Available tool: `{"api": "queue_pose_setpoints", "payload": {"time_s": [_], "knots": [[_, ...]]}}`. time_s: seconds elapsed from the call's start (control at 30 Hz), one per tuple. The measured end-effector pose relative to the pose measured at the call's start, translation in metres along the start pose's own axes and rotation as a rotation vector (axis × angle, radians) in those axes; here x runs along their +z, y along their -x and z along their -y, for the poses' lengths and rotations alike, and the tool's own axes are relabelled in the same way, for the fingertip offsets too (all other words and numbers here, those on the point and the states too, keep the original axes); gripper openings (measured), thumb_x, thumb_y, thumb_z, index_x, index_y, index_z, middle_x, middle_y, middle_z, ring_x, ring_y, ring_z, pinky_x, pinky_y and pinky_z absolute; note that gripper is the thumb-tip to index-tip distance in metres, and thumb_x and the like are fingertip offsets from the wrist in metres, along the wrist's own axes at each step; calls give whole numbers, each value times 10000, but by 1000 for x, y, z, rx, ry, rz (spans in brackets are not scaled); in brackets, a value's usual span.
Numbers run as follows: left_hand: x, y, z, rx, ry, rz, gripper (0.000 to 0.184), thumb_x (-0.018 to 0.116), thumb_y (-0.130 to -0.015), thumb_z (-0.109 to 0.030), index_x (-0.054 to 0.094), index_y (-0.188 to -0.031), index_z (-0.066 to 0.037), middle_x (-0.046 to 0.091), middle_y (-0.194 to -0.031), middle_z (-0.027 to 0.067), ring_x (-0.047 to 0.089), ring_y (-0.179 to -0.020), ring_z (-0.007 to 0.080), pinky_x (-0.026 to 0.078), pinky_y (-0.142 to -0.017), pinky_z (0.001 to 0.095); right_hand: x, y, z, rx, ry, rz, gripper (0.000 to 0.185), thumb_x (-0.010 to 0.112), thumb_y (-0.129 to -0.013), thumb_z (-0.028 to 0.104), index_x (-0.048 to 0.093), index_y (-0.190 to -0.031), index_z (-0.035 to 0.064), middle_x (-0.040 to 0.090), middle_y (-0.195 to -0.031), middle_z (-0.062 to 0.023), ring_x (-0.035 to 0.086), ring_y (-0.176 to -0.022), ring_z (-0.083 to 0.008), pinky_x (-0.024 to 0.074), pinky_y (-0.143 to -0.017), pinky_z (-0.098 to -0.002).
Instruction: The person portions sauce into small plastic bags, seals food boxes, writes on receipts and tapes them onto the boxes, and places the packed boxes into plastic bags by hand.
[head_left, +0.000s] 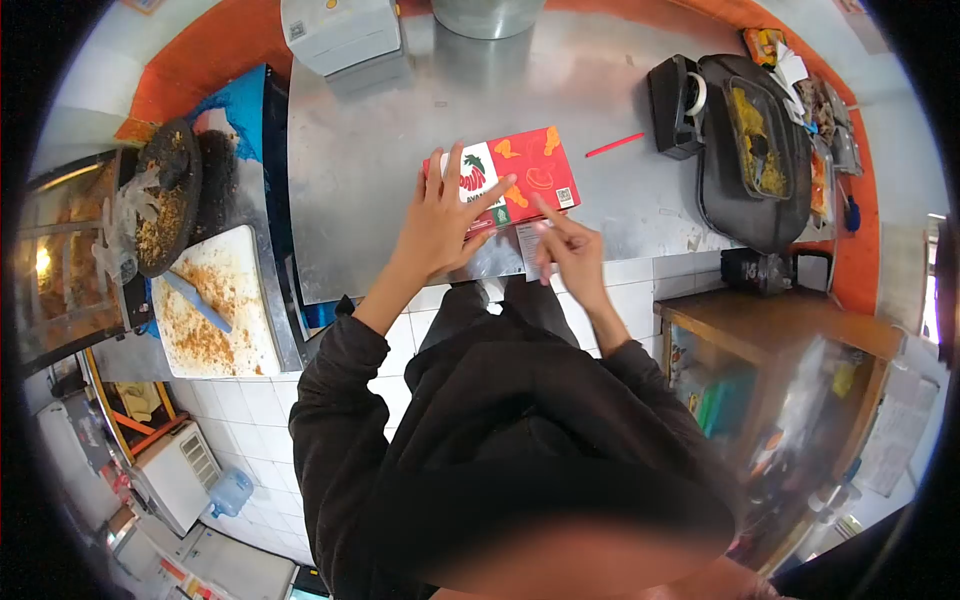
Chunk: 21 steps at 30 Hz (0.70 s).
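A red and white cardboard food box (530,180) with orange food pictures lies near the front edge of the steel table. My left hand (440,215) grips it from the left, fingers spread over its top and thumb along the near side. At the box's near edge hangs a white printed paper slip (527,245). My right hand (572,250) is at the slip's right edge, with its index finger stretched against the box and its other fingers curled. They appear to hold the slip, though their tips are partly hidden. To the right of the box lies a red pen (615,145).
A white label printer (340,35) and a metal pot (487,15) stand at the back of the steel table (350,200). On the right are a black tape dispenser (677,105) and a plastic tray (757,140). A knife (198,300) rests on a crumb-covered cutting board (255,270) at left.
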<state>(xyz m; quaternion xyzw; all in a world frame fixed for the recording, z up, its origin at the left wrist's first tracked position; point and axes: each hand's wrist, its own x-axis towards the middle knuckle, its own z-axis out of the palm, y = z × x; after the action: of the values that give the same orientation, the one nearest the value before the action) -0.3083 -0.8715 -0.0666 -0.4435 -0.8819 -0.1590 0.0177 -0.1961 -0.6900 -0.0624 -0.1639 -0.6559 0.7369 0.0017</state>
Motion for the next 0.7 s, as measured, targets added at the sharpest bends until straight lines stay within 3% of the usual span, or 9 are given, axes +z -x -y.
{"api": "queue_pose_setpoints", "payload": {"time_s": [0.13, 0.23, 0.3, 0.33, 0.37, 0.47, 0.57, 0.63, 0.7], "knots": [[1, 2, 0, 17, -26, -1, 697, 659, -776, -388, 361, -1406, -391, 213, -1442, 284, 244, -1285, 491, 289, -1028, 566, 11, -21, -32, -24, -111, -39, 363, 588, -910, 84, 560, -1272, 69, 564, -572, -14, 506, -434, -61, 416, -408, -235], [2, 3, -1, 7, -27, -1, 693, 658, -774, -379, 365, -1401, -401, 216, -1440, 282, 243, -1284, 502, 292, -1033, 569, -8, -30, -56, -291, 290, -89, 432, 623, -884, 96, 520, -1302, 60, 611, -600, -48, 552, -445, -105, 450, -439, -259], [1, 0, -1, 5, -22, 4, 684, 650, -777, -368, 368, -1398, -408, 219, -1439, 281, 243, -1281, 514, 294, -1039, 570, -24, -49, -61, -1035, 776, 91, 547, 671, -826, 120, 477, -1337, 121, 634, -682, -83, 613, -534, -169, 510, -498, -284], [0, -1, 0, 9, -30, 16, 686, 652, -775, -371, 370, -1400, -396, 226, -1438, 269, 248, -1286, 503, 294, -1044, 565, -28, -48, -61, -834, 849, 125, 542, 676, -812, 123, 494, -1322, 158, 637, -722, -121, 626, -580, -247, 532, -549, -345], [-1, 0, -1, 11, -38, 30, 690, 655, -773, -373, 372, -1402, -383, 233, -1437, 258, 253, -1291, 491, 293, -1050, 560, -31, -43, -62, -828, 842, 132, 542, 676, -812, 123, 494, -1322, 158, 637, -722, -121, 626, -580, -247, 532, -549, -345], [-11, 3, -12, 6, -134, -15, 727, 668, -760, -353, 364, -1419, -314, 273, -1433, 235, 276, -1318, 425, 291, -1063, 546, -37, -23, -11, -153, 853, 173, 478, 679, -829, 162, 532, -1283, 138, 631, -686, -101, 558, -495, -210, 475, -513, -324], [34, 35, -37, 75, 27, -43, 674, 600, -817, -265, 334, -1436, -239, 311, -1453, 168, 316, -1338, 323, 272, -1092, 507, -108, -51, 8, -556, 839, -396, 309, 640, -859, 149, 595, -1147, 47, 586, -689, -53, 494, -523, -98, 421, -524, -259], [53, 52, -64, 262, -38, 32, 579, 519, -851, -183, 372, -1411, -197, 348, -1455, 97, 346, -1339, 241, 271, -1111, 444, -169, -90, 48, -635, 639, -637, 271, 563, -906, 159, 599, -1151, 48, 615, -820, -85, 558, -611, -157, 453, -591, -296], [91, 54, -76, 226, -2, 58, 545, 497, -853, -170, 404, -1389, -189, 372, -1444, 70, 360, -1332, 230, 274, -1114, 419, -255, -137, 25, -570, 1157, -923, 342, 540, -916, 287, 607, -1143, 41, 648, -861, -123, 610, -769, -215, 475, -687, -313]]}}
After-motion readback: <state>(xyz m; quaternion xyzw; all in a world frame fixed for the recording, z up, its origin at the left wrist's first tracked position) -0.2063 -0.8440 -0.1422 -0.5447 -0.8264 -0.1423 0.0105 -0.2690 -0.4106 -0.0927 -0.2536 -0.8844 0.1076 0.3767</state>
